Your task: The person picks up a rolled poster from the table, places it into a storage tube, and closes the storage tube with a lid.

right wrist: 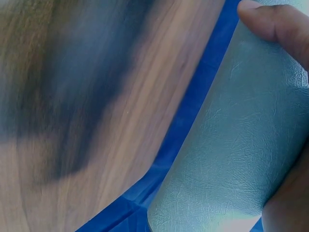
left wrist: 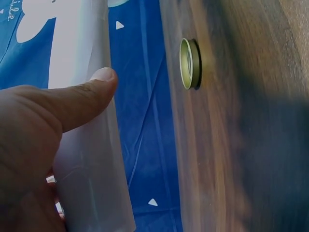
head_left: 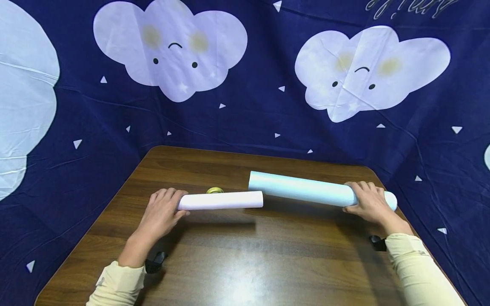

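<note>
My left hand [head_left: 158, 214] grips the left end of a slim white roll [head_left: 223, 200], holding it level above the table with its shadow below. In the left wrist view the thumb lies across the roll's side. On the right, my right hand [head_left: 369, 202] grips a longer, thicker light blue roll [head_left: 302, 188] near its right end. Its surface looks finely creased, like leatherette, in the right wrist view. The blue roll's left end is just behind the white roll's right end in the head view. A shallow gold ring or lid [left wrist: 195, 63] lies on the table behind the white roll.
The brown wood-grain table [head_left: 214, 263] has rounded far corners. A dark blue curtain [head_left: 264, 119] printed with clouds hangs behind it and along both sides. Black wrist-worn devices [head_left: 155, 262] hang under both forearms.
</note>
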`<state>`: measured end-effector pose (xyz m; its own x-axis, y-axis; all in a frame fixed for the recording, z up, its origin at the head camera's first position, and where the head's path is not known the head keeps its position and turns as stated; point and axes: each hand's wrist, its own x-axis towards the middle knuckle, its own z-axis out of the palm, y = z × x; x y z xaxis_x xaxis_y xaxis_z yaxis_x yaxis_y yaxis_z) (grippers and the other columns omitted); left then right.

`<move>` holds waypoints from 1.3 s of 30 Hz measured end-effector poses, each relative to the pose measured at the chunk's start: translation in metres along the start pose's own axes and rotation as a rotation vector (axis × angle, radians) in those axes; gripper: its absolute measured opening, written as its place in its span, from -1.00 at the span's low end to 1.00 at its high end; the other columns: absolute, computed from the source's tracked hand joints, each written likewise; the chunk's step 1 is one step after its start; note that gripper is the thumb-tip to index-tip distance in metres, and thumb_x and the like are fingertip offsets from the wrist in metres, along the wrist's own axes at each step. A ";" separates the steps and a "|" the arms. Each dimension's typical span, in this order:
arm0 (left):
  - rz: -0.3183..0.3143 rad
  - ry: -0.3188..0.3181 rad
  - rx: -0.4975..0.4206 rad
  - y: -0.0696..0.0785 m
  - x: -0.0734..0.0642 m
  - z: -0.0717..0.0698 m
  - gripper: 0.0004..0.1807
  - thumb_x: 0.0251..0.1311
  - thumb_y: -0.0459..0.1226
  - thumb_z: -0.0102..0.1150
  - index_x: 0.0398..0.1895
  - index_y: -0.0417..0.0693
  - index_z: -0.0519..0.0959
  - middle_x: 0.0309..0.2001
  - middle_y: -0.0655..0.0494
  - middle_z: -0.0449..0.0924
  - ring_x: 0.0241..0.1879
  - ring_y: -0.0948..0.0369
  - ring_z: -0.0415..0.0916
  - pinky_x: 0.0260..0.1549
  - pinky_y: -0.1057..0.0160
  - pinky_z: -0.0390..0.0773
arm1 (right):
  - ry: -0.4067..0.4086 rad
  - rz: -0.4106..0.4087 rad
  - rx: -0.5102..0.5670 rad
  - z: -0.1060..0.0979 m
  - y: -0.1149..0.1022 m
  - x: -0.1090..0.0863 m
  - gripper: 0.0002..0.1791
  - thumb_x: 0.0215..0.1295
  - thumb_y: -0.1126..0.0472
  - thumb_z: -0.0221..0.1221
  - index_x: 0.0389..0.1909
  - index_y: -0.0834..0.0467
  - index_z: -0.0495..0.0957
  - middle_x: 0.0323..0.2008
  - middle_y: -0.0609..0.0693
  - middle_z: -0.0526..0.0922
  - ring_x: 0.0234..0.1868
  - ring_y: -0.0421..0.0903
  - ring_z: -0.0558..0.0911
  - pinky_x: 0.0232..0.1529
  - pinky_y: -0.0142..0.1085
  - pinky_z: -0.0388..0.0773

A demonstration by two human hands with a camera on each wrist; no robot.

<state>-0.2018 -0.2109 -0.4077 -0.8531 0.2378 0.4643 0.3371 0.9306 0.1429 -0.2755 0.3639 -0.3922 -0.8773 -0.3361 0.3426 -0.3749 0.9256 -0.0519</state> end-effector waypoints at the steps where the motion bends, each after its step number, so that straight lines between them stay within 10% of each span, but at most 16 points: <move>1: -0.002 0.000 0.001 -0.001 0.000 -0.001 -0.43 -0.14 -0.16 0.46 -0.02 -0.10 0.48 -0.14 -0.12 0.57 -0.06 -0.11 0.45 -0.02 -0.14 0.34 | -0.001 0.001 0.002 -0.001 0.000 0.000 -0.17 -0.30 0.03 0.48 0.10 0.09 0.38 -0.08 0.29 0.52 -0.06 0.28 0.40 -0.16 0.15 0.18; 39: -0.037 0.047 0.035 -0.020 0.004 -0.021 -0.43 -0.17 -0.20 0.47 -0.03 -0.13 0.47 -0.16 -0.17 0.55 -0.08 -0.16 0.44 -0.02 -0.18 0.31 | 0.052 -0.015 -0.011 -0.019 0.008 -0.009 -0.15 -0.37 0.04 0.50 0.09 0.07 0.38 -0.13 0.23 0.55 -0.06 0.25 0.41 -0.19 0.09 0.17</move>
<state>-0.2039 -0.2347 -0.3902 -0.8449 0.1904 0.4999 0.2908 0.9479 0.1304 -0.2646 0.3777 -0.3781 -0.8549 -0.3405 0.3913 -0.3840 0.9226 -0.0361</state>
